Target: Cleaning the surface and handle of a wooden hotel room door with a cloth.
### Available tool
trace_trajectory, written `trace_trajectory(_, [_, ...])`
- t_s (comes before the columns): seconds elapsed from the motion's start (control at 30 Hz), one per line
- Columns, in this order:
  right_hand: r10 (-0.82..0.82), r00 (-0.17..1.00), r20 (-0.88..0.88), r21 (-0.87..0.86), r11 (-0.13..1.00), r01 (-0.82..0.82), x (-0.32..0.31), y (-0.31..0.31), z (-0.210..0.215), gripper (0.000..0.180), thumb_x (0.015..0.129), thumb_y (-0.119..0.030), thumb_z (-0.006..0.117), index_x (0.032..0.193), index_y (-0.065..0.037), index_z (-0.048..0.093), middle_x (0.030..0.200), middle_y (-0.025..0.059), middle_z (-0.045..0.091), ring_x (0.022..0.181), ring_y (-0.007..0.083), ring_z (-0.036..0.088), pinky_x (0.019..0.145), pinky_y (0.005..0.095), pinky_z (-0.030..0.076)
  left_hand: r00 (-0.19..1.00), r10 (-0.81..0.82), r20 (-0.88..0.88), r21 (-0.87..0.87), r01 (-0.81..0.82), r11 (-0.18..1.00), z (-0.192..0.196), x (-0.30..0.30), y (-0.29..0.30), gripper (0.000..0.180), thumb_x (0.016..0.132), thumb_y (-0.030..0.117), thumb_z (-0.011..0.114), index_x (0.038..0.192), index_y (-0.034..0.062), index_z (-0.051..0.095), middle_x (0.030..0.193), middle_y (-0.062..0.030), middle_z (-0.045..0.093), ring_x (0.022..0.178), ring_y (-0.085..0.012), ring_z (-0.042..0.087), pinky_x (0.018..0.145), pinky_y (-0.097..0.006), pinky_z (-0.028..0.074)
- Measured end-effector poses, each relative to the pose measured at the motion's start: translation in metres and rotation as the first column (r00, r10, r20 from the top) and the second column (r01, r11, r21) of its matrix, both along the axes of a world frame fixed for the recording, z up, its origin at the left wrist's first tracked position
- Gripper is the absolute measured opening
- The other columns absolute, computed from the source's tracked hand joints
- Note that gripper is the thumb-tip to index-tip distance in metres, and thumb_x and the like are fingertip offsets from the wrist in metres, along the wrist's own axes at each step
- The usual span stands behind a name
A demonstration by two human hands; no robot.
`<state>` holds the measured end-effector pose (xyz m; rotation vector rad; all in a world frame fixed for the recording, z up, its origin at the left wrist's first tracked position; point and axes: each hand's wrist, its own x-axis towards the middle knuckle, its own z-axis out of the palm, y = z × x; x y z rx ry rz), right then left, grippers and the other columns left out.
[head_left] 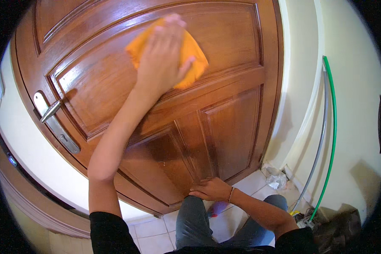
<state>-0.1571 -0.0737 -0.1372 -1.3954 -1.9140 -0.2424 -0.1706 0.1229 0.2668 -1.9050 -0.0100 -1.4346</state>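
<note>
My left hand (161, 59) presses an orange cloth (190, 55) flat against a raised panel of a glossy brown wooden door (224, 122). The arm reaches up from the lower left. My right hand (211, 189) rests palm down on my left knee, in grey jeans, close to the door's lower edge. It wears a thin bracelet and holds nothing; its fingers lie spread.
A silver lever handle with a keyhole plate (53, 120) sits on the door's left side. A cream wall (355, 106) carries a green hose (333, 127) and a grey pipe. A crumpled plastic bag (276, 178) lies on the white floor tiles.
</note>
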Motion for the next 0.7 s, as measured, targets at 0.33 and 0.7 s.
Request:
trace_trajectory(0.33, [-0.027,0.998,0.059,-0.252,0.967,0.041,-0.007,-0.002,0.001,0.041,0.109,-0.046,0.063,0.106,-0.01,0.081,0.097,0.0143,0.079,0.089,0.0352,0.078,0.077,0.046,0.064,0.987,-0.096,-0.131,0.062,0.105,0.993,-0.001,0.04,-0.012,0.09,0.106,0.054,0.057,0.168,-0.0062,0.033,0.177,-0.0246,0.032,0.166,-0.0361,0.027,0.136,-0.049,0.02])
trace_trajectory(0.7, [0.007,0.999,0.043,-0.212,0.977,0.002,-0.011,-0.008,-0.004,0.043,0.111,-0.046,0.06,0.118,-0.008,0.08,0.109,0.0141,0.079,0.106,0.031,0.077,0.087,0.0408,0.065,0.989,-0.108,-0.104,0.101,0.118,0.988,-0.011,0.101,-0.04,0.089,0.107,0.056,0.055,0.168,-0.0062,0.033,0.177,-0.0245,0.031,0.166,-0.0343,0.028,0.136,-0.052,0.02])
